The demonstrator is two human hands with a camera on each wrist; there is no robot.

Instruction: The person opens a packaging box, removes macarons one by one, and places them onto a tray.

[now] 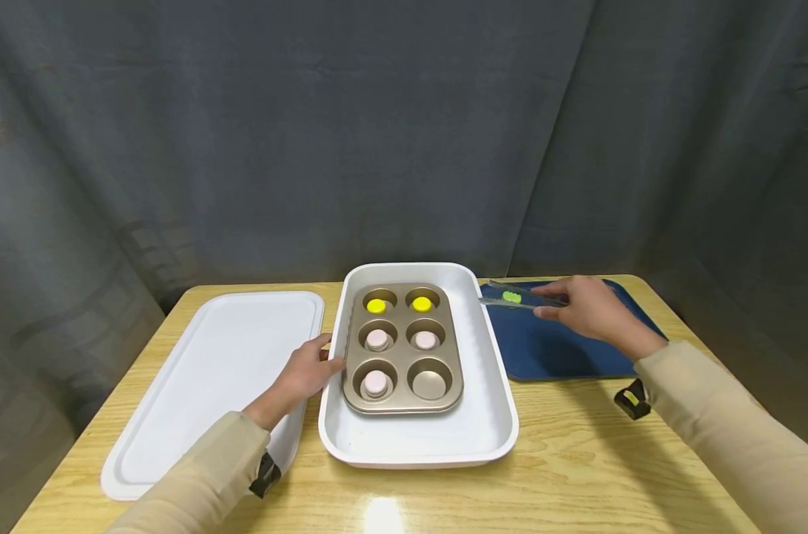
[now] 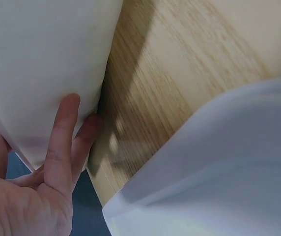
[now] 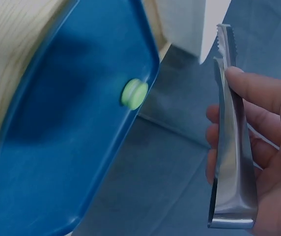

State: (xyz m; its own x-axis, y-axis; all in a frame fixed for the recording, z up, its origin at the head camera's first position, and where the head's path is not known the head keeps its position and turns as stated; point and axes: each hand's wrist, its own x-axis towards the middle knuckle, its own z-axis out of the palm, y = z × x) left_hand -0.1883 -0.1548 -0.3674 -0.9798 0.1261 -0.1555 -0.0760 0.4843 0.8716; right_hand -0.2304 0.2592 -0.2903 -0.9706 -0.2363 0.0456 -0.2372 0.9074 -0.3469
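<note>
Tongs point(image 3: 235, 167) sit in our right grip point(image 1: 587, 305), thumb and fingers clamped on the metal, and we leave their arms apart, a spread that suits something as small as the green piece point(image 3: 134, 94). That piece lies on the blue tray point(image 1: 577, 356), near its far left corner; how high the tips hang above it we cannot judge well from these angles. Our left grip point(image 1: 305, 368) pinches the rim of the white tub point(image 1: 411, 439), thumb over the edge and fingers against the outer wall, probably to steady it on the desk point(image 1: 557, 430). Inside, the muffin pan point(image 1: 404, 367) has separate cups, which keep two yellow pieces point(image 1: 376, 306) and three pink pieces point(image 1: 375, 383) from rolling together.
</note>
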